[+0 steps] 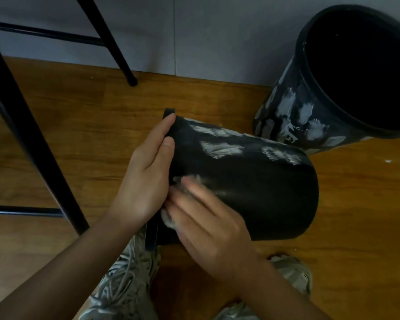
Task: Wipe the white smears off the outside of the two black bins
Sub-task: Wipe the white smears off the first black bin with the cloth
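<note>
Sneakers at 6 o'clock | right hand presses white cloth, fingers blurred | left hand flat on rim of lying bin, centre; light, stiff, slick: brace rim | smeared second bin at 2 o'clock, untouched

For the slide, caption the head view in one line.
Left hand steadies a tipped black bin while the right hand rubs a white cloth over it; the smeared second bin waits.
</note>
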`<state>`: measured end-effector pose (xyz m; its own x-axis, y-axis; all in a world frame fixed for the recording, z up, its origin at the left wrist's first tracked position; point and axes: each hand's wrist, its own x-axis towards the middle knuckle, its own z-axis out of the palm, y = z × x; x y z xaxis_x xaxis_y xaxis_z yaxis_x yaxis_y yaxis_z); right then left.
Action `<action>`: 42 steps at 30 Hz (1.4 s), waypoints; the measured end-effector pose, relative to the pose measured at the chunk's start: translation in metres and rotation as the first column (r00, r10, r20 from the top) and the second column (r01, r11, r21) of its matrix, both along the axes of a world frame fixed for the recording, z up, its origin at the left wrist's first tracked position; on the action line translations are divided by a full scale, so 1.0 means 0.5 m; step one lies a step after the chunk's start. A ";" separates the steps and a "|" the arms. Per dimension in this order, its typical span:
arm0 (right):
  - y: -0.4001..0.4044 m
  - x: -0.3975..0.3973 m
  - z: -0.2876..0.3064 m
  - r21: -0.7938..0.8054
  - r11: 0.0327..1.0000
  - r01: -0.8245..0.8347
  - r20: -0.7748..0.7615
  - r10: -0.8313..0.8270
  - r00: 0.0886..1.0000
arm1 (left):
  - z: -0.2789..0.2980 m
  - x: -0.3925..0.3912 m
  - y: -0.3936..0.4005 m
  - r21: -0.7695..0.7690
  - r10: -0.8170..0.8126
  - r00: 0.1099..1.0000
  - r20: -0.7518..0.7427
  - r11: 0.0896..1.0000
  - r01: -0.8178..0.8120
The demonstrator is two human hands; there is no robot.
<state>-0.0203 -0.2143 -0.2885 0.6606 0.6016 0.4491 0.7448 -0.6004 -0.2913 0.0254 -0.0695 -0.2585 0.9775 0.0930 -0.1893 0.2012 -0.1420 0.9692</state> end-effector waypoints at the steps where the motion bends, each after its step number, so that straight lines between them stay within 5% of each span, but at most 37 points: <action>1: -0.007 -0.010 -0.008 -0.032 0.999 -0.032 0.023 0.033 0.999 | 0.000 0.006 0.000 0.001 0.001 1.000 -0.005 1.000 -0.001; 5: -0.017 -0.002 -0.016 -0.047 0.998 -0.050 0.074 0.054 0.996 | 0.002 0.017 -0.003 0.028 -0.004 1.000 -0.001 1.000 0.004; 10: 0.009 0.048 0.018 0.083 0.981 0.176 -0.045 -0.173 0.984 | 0.001 0.011 -0.005 0.045 -0.011 1.000 0.011 0.999 0.010; 17: 0.000 0.044 0.020 0.032 0.977 0.213 -0.086 -0.209 0.974 | 0.002 -0.005 -0.011 0.067 0.030 0.999 0.013 0.997 -0.030; 26: -0.156 0.037 -0.017 0.073 0.794 0.604 -0.122 -0.594 0.795 | 0.013 -0.007 -0.018 0.123 0.060 0.998 0.013 0.991 -0.061; 35: -0.009 0.067 0.026 0.070 0.971 0.229 -0.060 -0.225 0.972 | 0.007 -0.007 -0.026 0.275 0.034 0.997 0.069 0.960 -0.051; 42: -0.136 0.050 -0.008 0.052 0.858 0.511 -0.128 -0.502 0.855 | 0.002 -0.022 -0.018 0.287 0.030 0.994 0.102 0.956 -0.058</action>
<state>0.0048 -0.2821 -0.2923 0.9102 0.1348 0.3916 0.3057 -0.8567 -0.4154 0.0146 -0.0786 -0.2576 0.9835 0.1730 -0.0534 0.1215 -0.4121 0.9030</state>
